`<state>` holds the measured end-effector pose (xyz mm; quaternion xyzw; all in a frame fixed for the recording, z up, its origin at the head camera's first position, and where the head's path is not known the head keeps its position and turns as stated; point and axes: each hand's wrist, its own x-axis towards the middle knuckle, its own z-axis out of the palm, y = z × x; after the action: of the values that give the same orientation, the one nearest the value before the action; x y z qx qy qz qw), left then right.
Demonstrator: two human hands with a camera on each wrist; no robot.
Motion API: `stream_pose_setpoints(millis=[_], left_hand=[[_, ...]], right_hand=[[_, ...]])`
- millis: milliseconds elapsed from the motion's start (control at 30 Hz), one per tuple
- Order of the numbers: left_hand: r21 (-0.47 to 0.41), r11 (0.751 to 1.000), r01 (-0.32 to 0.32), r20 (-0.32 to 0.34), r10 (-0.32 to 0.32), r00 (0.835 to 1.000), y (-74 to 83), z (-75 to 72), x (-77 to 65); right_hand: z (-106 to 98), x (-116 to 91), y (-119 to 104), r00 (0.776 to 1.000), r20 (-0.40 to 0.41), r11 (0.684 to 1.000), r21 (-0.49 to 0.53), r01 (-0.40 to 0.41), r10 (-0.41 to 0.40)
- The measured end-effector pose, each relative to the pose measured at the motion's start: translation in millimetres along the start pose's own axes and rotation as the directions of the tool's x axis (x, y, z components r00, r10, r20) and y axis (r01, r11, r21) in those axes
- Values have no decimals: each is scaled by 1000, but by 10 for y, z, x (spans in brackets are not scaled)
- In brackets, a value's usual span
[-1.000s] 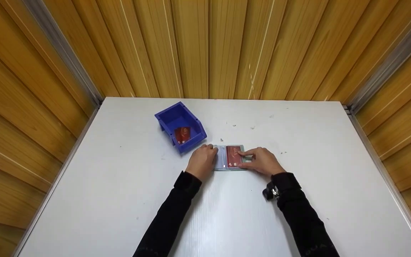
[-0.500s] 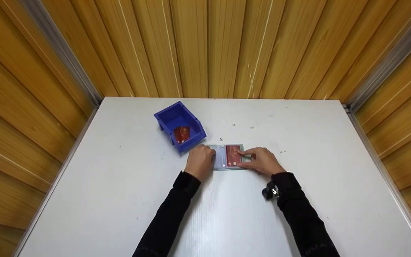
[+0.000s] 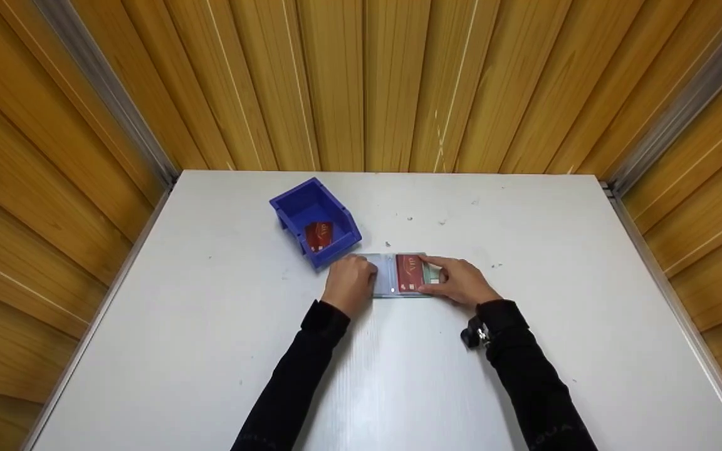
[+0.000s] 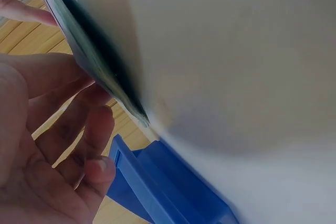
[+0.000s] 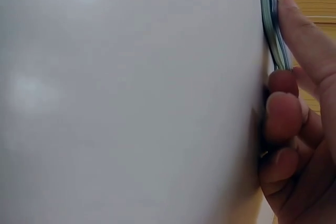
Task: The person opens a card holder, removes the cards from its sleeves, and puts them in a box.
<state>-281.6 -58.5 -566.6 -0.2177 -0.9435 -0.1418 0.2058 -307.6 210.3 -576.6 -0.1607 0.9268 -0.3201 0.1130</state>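
Note:
A card holder (image 3: 384, 275) lies spread on the white table, with clear sleeve pages. On its right page is a red card (image 3: 409, 274); how far it sits inside the sleeve is hard to tell. My left hand (image 3: 349, 283) holds the left edge of the holder, fingers curled, as the left wrist view (image 4: 58, 124) also shows. From the right, the thumb and index finger of my right hand (image 3: 458, 280) pinch the red card near its right corners. In the right wrist view, the right fingers curl at the end of the page stack (image 5: 275, 30).
Just behind my left hand stands a blue bin (image 3: 316, 216), turned at an angle, with several red cards (image 3: 319, 235) inside. Wood-patterned panels (image 3: 367, 88) enclose the white table (image 3: 524, 232) at the back and sides.
My right index finger has shifted from the card's face toward its upper right corner. My left hand has slid slightly left along the holder, uncovering more of the left page.

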Motion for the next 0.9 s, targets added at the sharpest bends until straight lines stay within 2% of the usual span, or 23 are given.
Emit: stream_pose_setpoints(millis=[100, 167, 300, 433, 600, 767, 833, 900], left_hand=[[2, 1000, 8, 25, -8, 1000, 22, 3, 31], [-17, 1000, 20, 69, -19, 997, 63, 15, 74], [-132, 988, 84, 172, -60, 983, 167, 70, 161], [-269, 941, 203, 222, -145, 964, 231, 139, 195], [-358, 875, 326, 256, -243, 935, 269, 184, 218], [-435, 783, 446, 300, -341, 891, 302, 171, 254], [-439, 757, 483, 325, -367, 871, 314, 158, 265], [-430, 743, 513, 357, -382, 852, 330, 142, 270]], right_hand=[[-15, 1, -7, 1000, 15, 1000, -25, 12, -12], [-29, -5, -9, 1000, 18, 1000, -29, 4, -3], [-43, -7, 1, 1000, 17, 1000, -22, -2, 2], [-24, 4, 16, 1000, 20, 1000, -17, 3, -3], [-1, 14, 31, 1000, 29, 1000, -5, -8, 8], [-3, 27, 25, 1000, 22, 1000, -9, -3, 3], [-6, 32, 22, 1000, 20, 1000, -8, 1, -1], [-10, 33, 21, 1000, 18, 1000, -9, 5, -5]])
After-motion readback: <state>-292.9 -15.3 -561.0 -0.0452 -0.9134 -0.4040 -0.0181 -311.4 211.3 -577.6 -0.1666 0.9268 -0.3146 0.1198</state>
